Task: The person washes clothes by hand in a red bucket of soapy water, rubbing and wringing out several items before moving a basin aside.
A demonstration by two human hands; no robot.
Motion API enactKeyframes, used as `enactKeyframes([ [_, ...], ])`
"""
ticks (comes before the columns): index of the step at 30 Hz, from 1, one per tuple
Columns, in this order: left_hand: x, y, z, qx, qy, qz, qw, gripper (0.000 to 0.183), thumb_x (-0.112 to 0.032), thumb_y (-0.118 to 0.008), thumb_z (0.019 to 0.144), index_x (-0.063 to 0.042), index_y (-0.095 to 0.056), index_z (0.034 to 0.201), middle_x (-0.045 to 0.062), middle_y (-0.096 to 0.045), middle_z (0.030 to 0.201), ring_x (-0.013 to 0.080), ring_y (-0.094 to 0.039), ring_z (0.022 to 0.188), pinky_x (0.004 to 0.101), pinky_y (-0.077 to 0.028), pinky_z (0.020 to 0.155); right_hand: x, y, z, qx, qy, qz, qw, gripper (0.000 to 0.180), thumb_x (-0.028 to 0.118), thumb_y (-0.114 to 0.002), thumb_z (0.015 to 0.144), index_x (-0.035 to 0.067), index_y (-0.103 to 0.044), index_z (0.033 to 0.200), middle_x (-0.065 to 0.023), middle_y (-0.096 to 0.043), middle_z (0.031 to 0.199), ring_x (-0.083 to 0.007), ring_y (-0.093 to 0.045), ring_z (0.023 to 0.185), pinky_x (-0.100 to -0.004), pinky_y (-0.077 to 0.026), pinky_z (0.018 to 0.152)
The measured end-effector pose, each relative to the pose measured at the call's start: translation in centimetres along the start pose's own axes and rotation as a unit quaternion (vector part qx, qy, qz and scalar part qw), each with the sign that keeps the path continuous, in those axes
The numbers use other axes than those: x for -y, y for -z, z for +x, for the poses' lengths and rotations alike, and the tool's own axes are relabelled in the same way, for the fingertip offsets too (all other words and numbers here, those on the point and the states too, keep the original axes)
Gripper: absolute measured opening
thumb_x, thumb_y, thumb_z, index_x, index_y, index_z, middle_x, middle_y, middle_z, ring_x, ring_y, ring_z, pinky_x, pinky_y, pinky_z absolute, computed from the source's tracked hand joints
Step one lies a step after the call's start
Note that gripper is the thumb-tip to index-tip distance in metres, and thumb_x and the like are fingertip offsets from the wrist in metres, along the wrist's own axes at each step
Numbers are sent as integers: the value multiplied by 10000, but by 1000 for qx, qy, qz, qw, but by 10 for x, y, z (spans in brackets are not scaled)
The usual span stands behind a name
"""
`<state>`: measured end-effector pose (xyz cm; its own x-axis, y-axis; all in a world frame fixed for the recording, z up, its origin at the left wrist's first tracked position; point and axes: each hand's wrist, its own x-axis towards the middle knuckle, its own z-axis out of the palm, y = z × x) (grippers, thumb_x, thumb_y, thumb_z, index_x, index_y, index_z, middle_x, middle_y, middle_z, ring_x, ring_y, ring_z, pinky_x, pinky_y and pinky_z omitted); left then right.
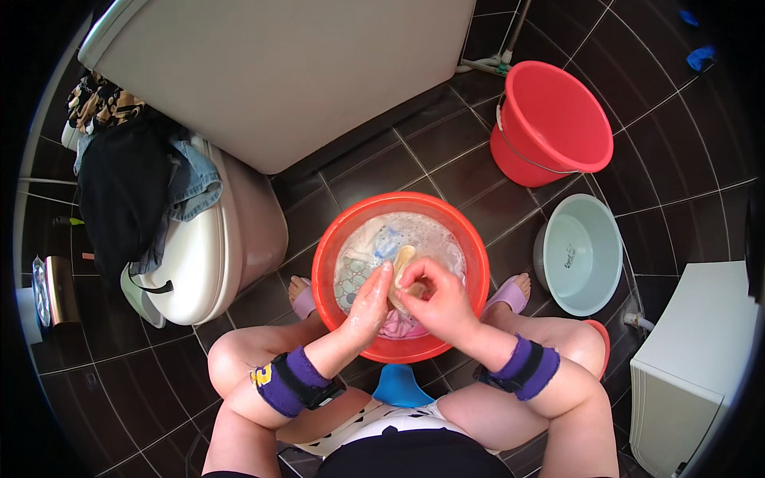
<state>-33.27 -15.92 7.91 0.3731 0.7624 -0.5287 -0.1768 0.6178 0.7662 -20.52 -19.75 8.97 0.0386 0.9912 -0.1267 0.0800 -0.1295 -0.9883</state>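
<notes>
A red plastic basin [321, 269] stands on the floor between my feet, holding foamy water [427, 227] and soaking laundry. A beige piece of wet cloth [404, 260], perhaps a sock, is held between my hands above the water. My left hand [369, 305], with suds on it, presses against the cloth from the left. With bent fingers and thumb, my right hand [439, 296] grips it from the right. Around them in the water lie a patterned cloth [352, 281], a blue-marked cloth [388, 240] and a pink cloth [401, 325]. My palms hide part of the beige piece.
Beyond the basin, to the right, stand a red bucket [553, 119] and a pale green basin [583, 257]. A lidded toilet [191, 269] with dark clothes [122, 191] on it is at left. A large white appliance [287, 71] borders the far side; a white cabinet [687, 352] stands right.
</notes>
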Motion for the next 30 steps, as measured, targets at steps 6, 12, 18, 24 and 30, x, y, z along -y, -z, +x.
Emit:
enactKeyframes([
  [6,-7,9,-2,38,71,-85,993,226,-222,-480,871,-57,-431,1018,83,-534,914,156,-545,827,270,-450,743,-1,-4,-12,58,148,-78,984,155,-89,-519,665,29,-531,765,-85,-574,830,-204,-564,788,-269,-478,659],
  [12,-8,17,-3,71,-26,-27,997,150,-64,-444,791,-70,-429,940,41,-498,897,112,-485,851,240,-417,735,7,7,1,23,40,-43,998,204,-53,-486,678,22,-523,864,-88,-564,878,-201,-562,831,-286,-477,685],
  [18,-34,20,-10,258,-134,120,949,160,-158,-479,718,-73,-384,815,-6,-402,820,69,-375,745,200,-337,651,-21,26,34,0,54,14,998,352,-5,-487,708,16,-501,1059,-103,-541,1042,-178,-501,1014,-309,-400,884],
  [24,-47,29,-9,141,-181,132,964,135,-54,-500,741,-58,-415,846,-12,-435,786,60,-419,724,192,-349,646,-6,41,39,73,-7,70,995,169,163,-498,843,9,-535,903,-74,-582,843,-138,-563,790,-274,-436,769],
  [30,-40,30,-6,29,-136,44,989,162,10,-511,718,-62,-452,851,-17,-494,782,52,-456,713,185,-360,644,7,48,47,10,-3,34,999,163,200,-477,891,37,-474,882,-22,-527,835,-109,-534,801,-262,-464,740],
])
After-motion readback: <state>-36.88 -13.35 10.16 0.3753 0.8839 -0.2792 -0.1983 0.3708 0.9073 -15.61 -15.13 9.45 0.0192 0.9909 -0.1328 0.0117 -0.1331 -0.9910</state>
